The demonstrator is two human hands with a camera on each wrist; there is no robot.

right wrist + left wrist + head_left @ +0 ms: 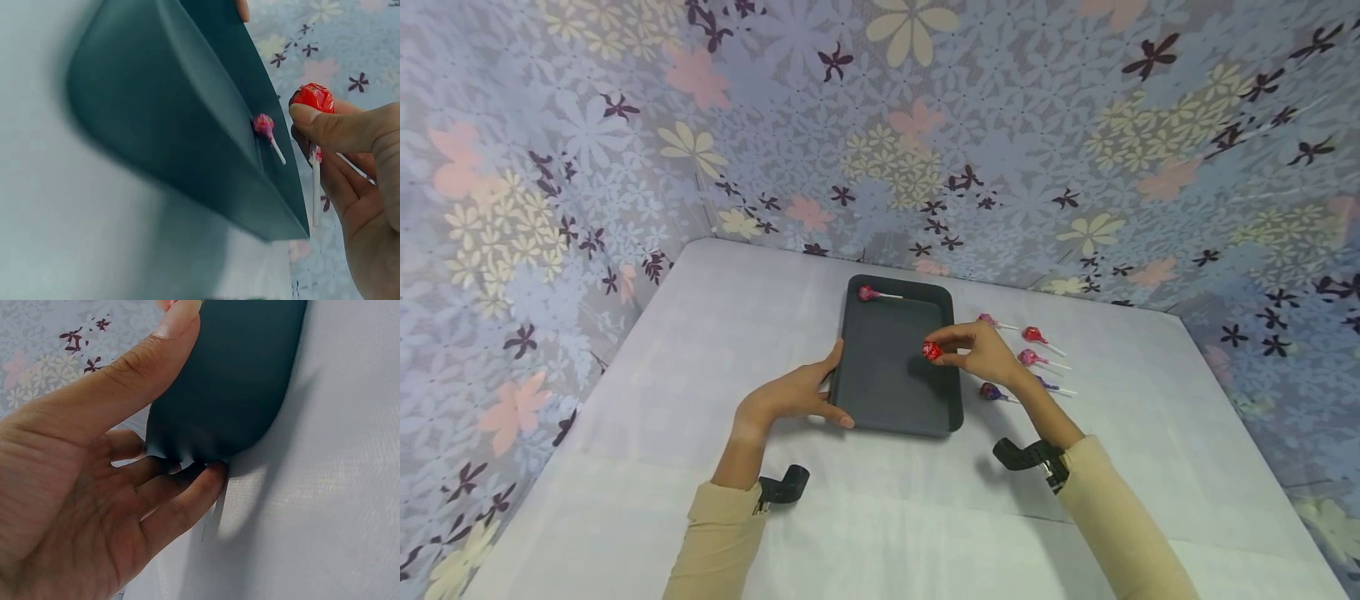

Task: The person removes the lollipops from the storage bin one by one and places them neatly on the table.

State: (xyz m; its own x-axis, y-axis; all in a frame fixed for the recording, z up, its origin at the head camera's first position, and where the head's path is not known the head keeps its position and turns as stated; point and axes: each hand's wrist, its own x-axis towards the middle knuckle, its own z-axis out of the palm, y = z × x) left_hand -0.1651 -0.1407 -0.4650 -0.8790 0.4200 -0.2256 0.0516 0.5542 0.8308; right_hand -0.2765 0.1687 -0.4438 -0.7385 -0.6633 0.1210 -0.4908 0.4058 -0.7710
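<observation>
My left hand (790, 393) holds the dark grey rectangular tray (891, 358) at its near left corner. In the left wrist view the thumb (144, 369) lies along one edge, and the other fingertips press against the tray's outer side. My right hand (985, 354) pinches a red-wrapped lollipop (932, 350) by its candy head, above the tray's right side. Its white stick (316, 194) points down past the palm in the right wrist view. A pink lollipop (868, 293) lies inside the tray along the far wall.
Right of the tray, several wrapped lollipops lie on the white-covered table (1150, 433), among them a red one (1033, 335), a pink one (1028, 357) and a dark purple one (991, 391). Some are partly behind my right hand. Flower-patterned cloth (820, 125) stands behind the table.
</observation>
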